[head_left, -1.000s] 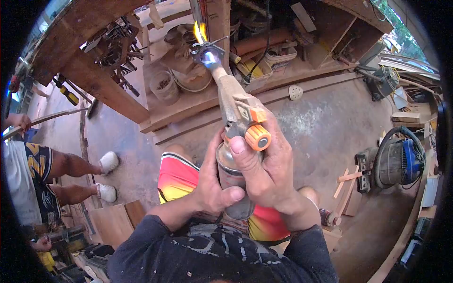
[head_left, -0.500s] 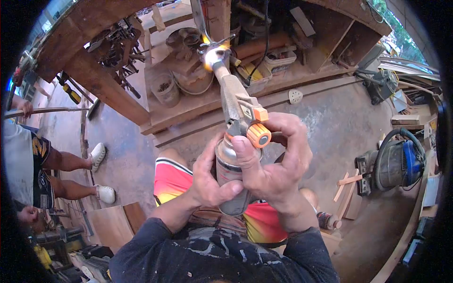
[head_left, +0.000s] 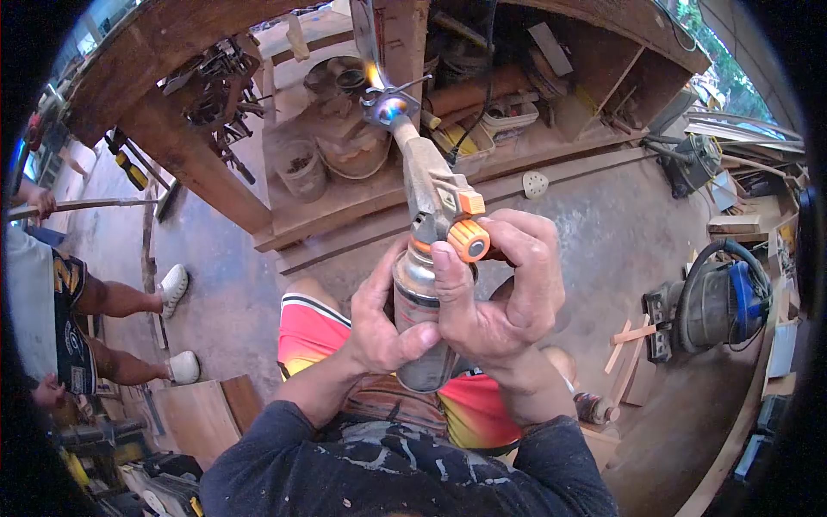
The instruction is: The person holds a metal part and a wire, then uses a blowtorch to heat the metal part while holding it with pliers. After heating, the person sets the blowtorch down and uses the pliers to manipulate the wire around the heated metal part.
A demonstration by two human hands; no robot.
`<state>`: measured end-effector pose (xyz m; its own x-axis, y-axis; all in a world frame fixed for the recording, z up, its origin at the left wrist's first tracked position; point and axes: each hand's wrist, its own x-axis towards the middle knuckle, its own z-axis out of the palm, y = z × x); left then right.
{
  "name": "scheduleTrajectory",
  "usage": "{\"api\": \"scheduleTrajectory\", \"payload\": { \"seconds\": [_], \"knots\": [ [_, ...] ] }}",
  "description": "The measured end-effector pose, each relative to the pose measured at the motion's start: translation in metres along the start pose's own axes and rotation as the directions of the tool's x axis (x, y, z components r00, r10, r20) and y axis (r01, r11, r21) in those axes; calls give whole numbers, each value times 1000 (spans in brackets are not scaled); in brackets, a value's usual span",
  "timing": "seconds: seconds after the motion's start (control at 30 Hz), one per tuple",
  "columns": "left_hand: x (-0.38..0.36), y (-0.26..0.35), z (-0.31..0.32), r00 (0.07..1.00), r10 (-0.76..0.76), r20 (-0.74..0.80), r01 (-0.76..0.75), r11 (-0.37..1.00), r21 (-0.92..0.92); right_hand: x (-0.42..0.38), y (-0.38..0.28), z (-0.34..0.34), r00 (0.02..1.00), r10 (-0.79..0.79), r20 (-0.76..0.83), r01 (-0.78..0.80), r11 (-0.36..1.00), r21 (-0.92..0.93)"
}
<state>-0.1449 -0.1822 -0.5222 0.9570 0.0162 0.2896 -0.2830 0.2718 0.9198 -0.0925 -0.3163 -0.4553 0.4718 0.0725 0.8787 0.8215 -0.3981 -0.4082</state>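
Observation:
A gas blowtorch (head_left: 426, 194) on a dusty canister (head_left: 422, 366) stands upright in front of me. My left hand (head_left: 379, 323) wraps round the canister. My right hand (head_left: 504, 297) is closed at the torch's neck, thumb on the near side and fingers at the orange knob (head_left: 468, 240). An orange button (head_left: 470, 202) sits just above the knob. Bluish flame (head_left: 390, 109) glows at the nozzle, and a yellow tongue rises beyond it toward an upright metal blade-like strip (head_left: 365, 34). A thin rod crosses near the nozzle.
Buckets (head_left: 351, 153) and tubs stand on the low shelf of a wooden bench (head_left: 198, 164). Clamps hang at its left. A person (head_left: 121, 293) with a stick is at far left. A shop vacuum (head_left: 719, 293) and wood strips (head_left: 631, 340) lie right.
The flame has gone from a bright white-yellow glare to a smaller bluish glow with a yellow tongue. Both hands keep their hold on the torch, which has barely shifted.

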Motion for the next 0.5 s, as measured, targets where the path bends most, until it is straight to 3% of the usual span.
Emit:
{"api": "scheduleTrajectory", "payload": {
  "seconds": [0.5],
  "knots": [
    [4, -8, -6, 997, 51, 56, -53, 998, 27, -2, 1, 4, 999, 30, 28, -30, 999, 30]
  ]
}}
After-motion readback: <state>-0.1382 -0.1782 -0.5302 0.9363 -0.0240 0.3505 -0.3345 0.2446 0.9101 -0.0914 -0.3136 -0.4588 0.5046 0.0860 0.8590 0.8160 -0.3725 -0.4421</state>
